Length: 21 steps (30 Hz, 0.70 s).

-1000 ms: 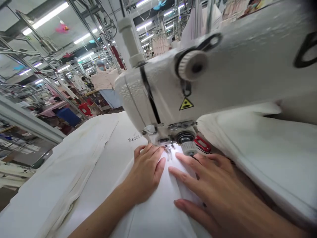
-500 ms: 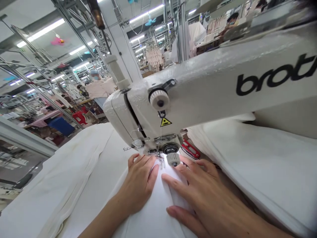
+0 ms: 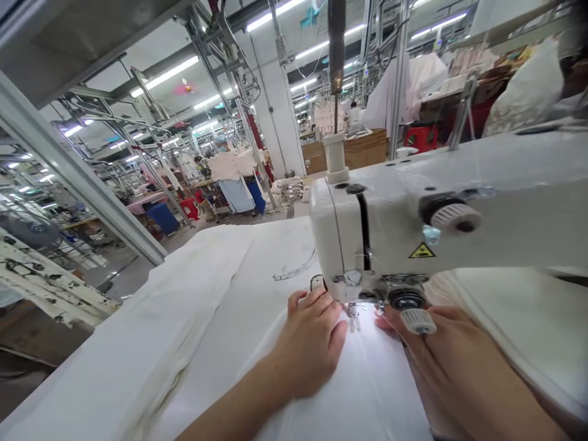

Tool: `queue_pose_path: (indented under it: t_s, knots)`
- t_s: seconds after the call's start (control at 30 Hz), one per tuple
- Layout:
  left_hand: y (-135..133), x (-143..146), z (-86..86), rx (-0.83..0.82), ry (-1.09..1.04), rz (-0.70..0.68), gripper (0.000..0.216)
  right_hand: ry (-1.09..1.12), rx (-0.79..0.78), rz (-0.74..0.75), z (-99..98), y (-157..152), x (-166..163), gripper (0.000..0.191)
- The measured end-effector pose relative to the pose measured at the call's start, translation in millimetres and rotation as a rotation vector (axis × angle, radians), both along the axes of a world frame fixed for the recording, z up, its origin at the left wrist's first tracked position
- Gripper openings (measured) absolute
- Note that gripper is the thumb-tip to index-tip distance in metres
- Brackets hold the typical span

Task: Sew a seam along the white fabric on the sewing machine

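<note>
White fabric (image 3: pixel 367 380) lies under the needle and presser foot (image 3: pixel 353 315) of a white sewing machine (image 3: pixel 459 202), lit by its lamp. My left hand (image 3: pixel 312 343) rests on the fabric left of the presser foot, fingers curved down onto it and thumb apart. To the right of the foot, my right hand (image 3: pixel 459 355) has its fingertips close together at the fabric's right edge. A ribbed knob (image 3: pixel 418 320) hides part of those fingers.
More white fabric (image 3: pixel 193 300) spreads over the left side, with a folded seam. Another white piece (image 3: pixel 509 318) lies under the machine arm at the right. A metal post (image 3: pixel 92 171) slants up at the left. Behind stand cardboard boxes (image 3: pixel 365 150) and other workstations.
The view has turned left, so the machine appears farther right. My right hand has gone from spread on the fabric to fingertips drawn together by its edge. My left hand keeps its place beside the foot.
</note>
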<state>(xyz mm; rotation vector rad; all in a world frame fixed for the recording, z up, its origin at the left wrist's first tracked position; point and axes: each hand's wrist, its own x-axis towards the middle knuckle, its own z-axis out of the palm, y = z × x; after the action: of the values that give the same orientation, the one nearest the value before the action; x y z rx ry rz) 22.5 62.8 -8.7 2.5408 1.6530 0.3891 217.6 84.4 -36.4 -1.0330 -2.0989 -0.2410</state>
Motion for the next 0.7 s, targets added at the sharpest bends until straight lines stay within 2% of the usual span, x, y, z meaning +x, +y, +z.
queue_pose_path:
  t_s: [0.37, 0.7]
  knots:
    - [-1.1, -2.9, -0.7, -0.041, -0.026, -0.027, 0.024, -0.055, -0.043, -0.038, -1.0, -2.9, 0.1, 0.045]
    - [-1.8, -2.5, -0.1, -0.028, -0.024, -0.032, 0.023, -0.039, -0.143, 0.050, 7.7, -13.6, 0.0, 0.049]
